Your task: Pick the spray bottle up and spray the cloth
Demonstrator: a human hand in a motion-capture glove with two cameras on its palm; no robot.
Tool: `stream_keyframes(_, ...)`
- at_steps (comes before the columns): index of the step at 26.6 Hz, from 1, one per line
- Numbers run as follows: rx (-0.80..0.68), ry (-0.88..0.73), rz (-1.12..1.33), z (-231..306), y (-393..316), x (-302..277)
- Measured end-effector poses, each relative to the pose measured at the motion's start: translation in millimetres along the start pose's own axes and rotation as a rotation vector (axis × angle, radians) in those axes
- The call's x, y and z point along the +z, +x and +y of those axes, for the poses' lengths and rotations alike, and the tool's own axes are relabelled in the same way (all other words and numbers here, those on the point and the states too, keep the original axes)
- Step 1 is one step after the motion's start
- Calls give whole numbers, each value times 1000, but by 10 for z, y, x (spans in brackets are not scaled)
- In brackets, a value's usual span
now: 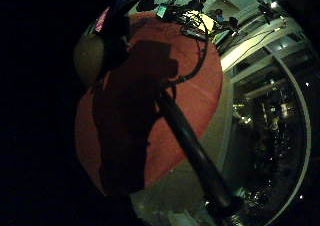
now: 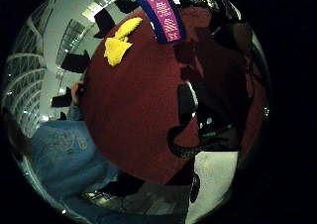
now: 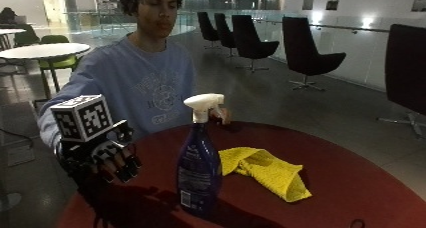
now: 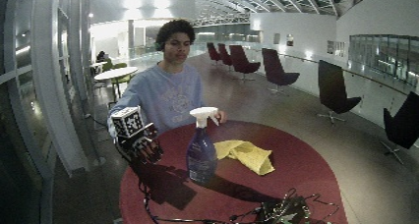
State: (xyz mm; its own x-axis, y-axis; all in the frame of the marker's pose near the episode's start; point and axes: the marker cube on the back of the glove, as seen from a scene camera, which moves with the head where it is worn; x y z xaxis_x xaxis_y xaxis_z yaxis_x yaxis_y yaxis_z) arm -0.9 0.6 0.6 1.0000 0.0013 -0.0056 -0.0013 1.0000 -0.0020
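A blue spray bottle [image 3: 198, 173] with a white trigger head stands upright on the round red table [image 3: 346, 188]. Just to its right a crumpled yellow cloth [image 3: 266, 170] lies flat on the table. My gloved right hand [image 3: 110, 160] hovers over the table's left edge, a hand's width left of the bottle, with its fingers hanging relaxed and holding nothing. The wide outside view shows the same layout: bottle [image 4: 201, 153], cloth [image 4: 247, 154], hand [image 4: 145, 148]. The thumb side palm view shows the cloth [image 2: 118, 45] and the bottle's pink label [image 2: 161, 11].
The person's bare left hand [image 3: 219, 115] rests at the table's far edge behind the bottle. A cluster of cables and gear [image 4: 282, 211] sits at the table's near edge. Black chairs [image 3: 306, 53] and a white table [image 3: 40, 50] stand on the floor beyond.
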Motion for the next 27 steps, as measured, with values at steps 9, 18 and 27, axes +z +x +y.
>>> stream_keyframes(9, -1, -8, -2, -15, -26, 7)
stream_keyframes(18, -5, -25, 5, -60, -40, 31)
stream_keyframes(27, 32, -37, -43, -181, -81, 16)
